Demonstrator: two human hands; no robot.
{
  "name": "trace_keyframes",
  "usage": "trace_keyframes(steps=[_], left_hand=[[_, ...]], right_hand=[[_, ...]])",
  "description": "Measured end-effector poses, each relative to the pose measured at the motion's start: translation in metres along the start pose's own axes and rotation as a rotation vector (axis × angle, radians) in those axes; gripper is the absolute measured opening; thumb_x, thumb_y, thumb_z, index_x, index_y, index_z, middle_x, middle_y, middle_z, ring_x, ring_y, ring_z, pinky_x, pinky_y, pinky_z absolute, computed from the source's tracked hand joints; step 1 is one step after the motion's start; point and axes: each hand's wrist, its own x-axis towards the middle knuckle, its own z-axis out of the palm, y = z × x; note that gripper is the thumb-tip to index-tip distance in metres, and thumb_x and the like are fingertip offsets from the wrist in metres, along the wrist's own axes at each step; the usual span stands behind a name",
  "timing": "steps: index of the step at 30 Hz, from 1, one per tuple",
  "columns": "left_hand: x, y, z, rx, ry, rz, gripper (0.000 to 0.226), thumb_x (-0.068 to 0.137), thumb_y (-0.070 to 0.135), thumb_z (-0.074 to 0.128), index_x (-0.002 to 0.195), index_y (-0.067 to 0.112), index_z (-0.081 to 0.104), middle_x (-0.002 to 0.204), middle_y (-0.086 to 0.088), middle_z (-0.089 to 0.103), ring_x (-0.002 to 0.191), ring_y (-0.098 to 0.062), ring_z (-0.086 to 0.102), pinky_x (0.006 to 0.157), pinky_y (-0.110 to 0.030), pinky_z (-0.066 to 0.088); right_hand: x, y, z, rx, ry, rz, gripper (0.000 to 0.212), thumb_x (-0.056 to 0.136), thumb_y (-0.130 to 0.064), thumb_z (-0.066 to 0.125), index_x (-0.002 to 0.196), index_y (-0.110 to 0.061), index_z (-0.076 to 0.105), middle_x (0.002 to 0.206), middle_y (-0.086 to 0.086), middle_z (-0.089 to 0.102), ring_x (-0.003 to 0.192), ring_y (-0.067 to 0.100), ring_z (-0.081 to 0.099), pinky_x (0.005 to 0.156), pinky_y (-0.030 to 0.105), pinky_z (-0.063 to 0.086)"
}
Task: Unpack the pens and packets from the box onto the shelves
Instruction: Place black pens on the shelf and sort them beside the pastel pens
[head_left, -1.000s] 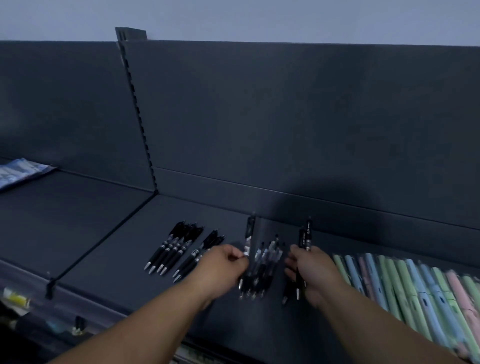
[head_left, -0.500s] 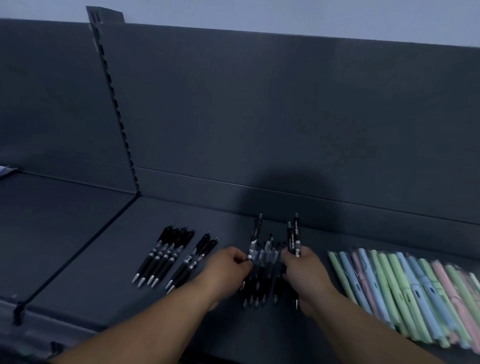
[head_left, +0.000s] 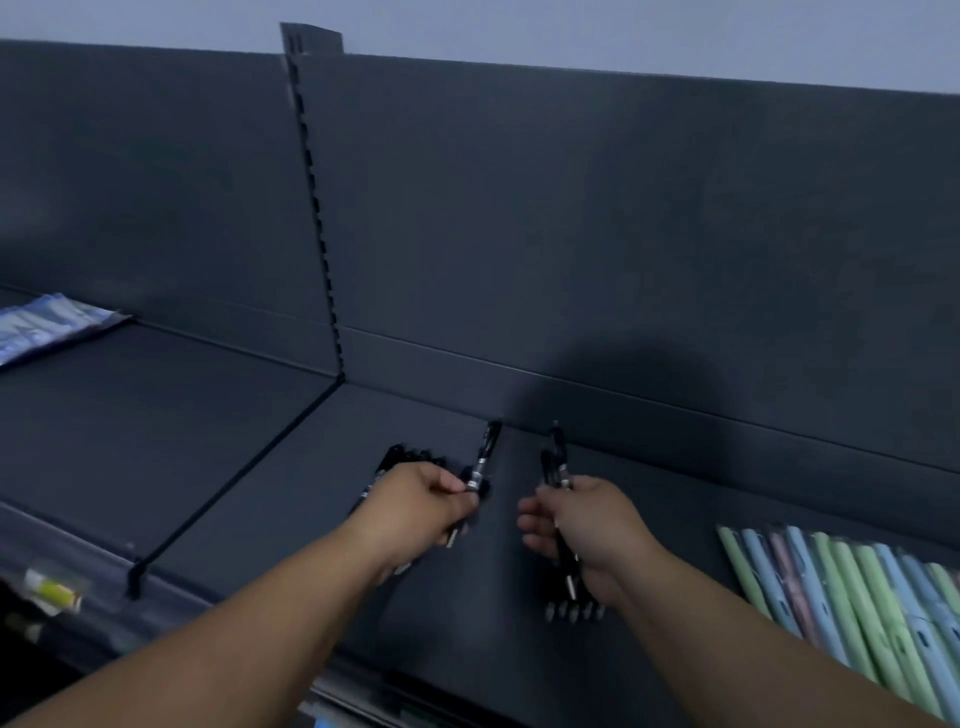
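Since they look light, stiff & slick, pens: take mid-barrel, few at a time; row lies on shelf.
R hand: curled round black bunch.
L hand: pinches one pen mid-barrel.
Far pens: on shelf behind L hand.

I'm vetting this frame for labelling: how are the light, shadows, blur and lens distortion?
Head view: the light is dim and bluish, with no glare; a soft shadow lies on the back panel above the right hand and its black pens. Head view: the pastel pens are blurred; the black pen pinched by the left hand reads fairly clearly. Head view: the wide lens slants the panel's top edge.
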Motion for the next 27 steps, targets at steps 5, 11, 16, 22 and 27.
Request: trace_keyframes(steps=[5,11,16,22,27], left_hand=[[0.014,-0.024,-0.075,0.453,0.179,-0.030,0.011,0.081,0.033,0.072,0.077,0.025,0.065,0.074,0.006,0.068,0.070,-0.010,0.062,0.063,-0.019,0.041],[0.033,-0.054,-0.108,0.655,0.125,-0.064,0.016,0.081,0.030,0.065,0.079,0.015,0.071,0.075,-0.001,0.071,0.069,-0.012,0.063,0.061,-0.019,0.047],[0.046,-0.061,-0.103,0.708,-0.011,0.027,0.007,0.082,0.034,0.065,0.083,0.028,0.061,0.078,0.011,0.059,0.070,-0.005,0.054,0.064,-0.018,0.041],[0.049,-0.061,-0.094,0.606,-0.072,0.145,0.028,0.087,0.031,0.061,0.114,0.024,0.060,0.096,0.009,0.060,0.088,-0.010,0.057,0.072,-0.017,0.039],[0.048,-0.062,-0.091,0.587,-0.149,0.191,0.056,0.084,0.045,0.065,0.134,0.025,0.049,0.128,0.003,0.052,0.107,-0.012,0.056,0.091,-0.020,0.042]], right_hand=[[0.005,0.017,0.049,-0.084,0.007,0.114,0.018,0.093,0.008,0.041,0.105,-0.004,0.047,0.096,0.018,0.056,0.064,0.022,0.061,0.047,0.028,0.055],[0.003,0.019,0.065,-0.594,0.093,0.003,0.026,0.082,-0.016,0.055,0.105,-0.003,0.055,0.094,0.012,0.066,0.080,0.025,0.065,0.068,0.036,0.056],[-0.005,0.017,0.062,-0.902,0.130,-0.053,0.038,0.091,-0.027,0.056,0.122,-0.011,0.041,0.096,0.002,0.054,0.083,0.018,0.059,0.065,0.030,0.055],[-0.018,0.015,0.056,-1.015,0.126,-0.045,0.042,0.086,-0.032,0.060,0.125,-0.017,0.055,0.109,0.002,0.061,0.074,0.018,0.065,0.051,0.021,0.053],[-0.024,0.014,0.061,-1.167,-0.027,-0.062,0.101,0.050,-0.058,0.086,0.135,-0.024,0.043,0.131,0.000,0.044,0.119,0.016,0.049,0.097,0.021,0.041]])
